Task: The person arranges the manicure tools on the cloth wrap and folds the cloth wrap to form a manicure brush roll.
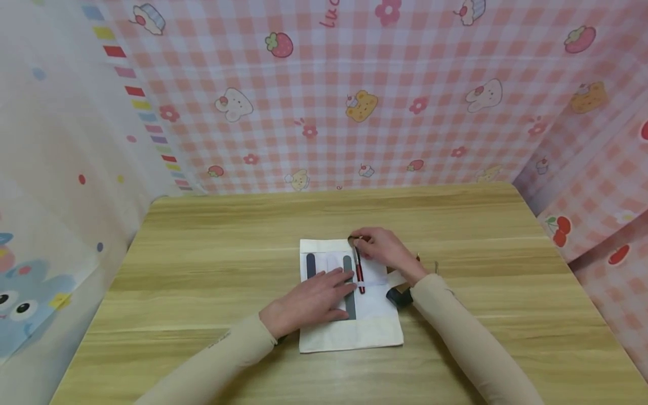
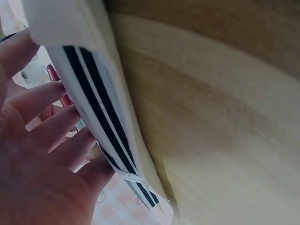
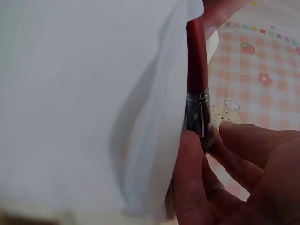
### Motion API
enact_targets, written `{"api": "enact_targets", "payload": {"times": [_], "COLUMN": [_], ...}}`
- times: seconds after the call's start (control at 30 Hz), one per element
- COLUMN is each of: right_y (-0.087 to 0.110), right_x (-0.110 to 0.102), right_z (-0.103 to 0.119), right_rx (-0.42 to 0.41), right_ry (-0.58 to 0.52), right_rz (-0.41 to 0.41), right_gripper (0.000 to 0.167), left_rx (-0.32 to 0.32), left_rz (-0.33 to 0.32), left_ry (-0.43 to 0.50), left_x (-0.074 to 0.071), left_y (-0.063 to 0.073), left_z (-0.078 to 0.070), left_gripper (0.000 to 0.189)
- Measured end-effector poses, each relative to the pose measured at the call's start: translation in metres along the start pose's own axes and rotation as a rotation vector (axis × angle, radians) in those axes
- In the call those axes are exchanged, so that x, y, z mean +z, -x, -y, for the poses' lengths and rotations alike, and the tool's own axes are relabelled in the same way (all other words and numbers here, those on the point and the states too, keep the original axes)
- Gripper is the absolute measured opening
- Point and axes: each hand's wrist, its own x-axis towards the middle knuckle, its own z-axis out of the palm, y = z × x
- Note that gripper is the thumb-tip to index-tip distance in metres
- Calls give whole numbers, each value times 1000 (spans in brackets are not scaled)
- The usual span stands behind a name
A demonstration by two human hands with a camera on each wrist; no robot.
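Observation:
A white cloth holder (image 1: 351,334) with a stitched band lies on the table. Two flat strips, one navy (image 1: 311,264) and one grey (image 1: 350,304), sit lengthwise on it. To their right is a makeup brush (image 1: 360,273) with a red handle and a metal collar, its handle end under the band. My right hand (image 1: 379,246) holds the brush around its bristle end (image 3: 209,140), at the holder's far edge. With its fingers spread, my left hand (image 1: 316,295) rests across the holder and strips, fingertips close to the brush handle.
Beside the holder's right edge, partly under my right forearm, lies a black-ended object (image 1: 400,297). Thin item tips (image 1: 436,266) show beyond that sleeve. The wood-grain table (image 1: 217,247) extends to a pink checked curtain (image 1: 324,146) behind.

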Motion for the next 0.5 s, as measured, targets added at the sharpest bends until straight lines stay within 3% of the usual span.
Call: {"api": "enact_targets", "payload": {"times": [0.2,0.5], "right_y": [-3,2], "right_x": [0,-4], "right_z": [-1,-3], "right_rx": [-2,1], "right_ry": [53,17], "right_rz": [10,2], "right_gripper": [28,30], "left_rx": [-10,-3], "left_rz": [24,0], "left_ry": [29,58], "left_x": [1,3], "left_y": [0,3], "left_z": [0,3], "left_gripper": [64,65]}}
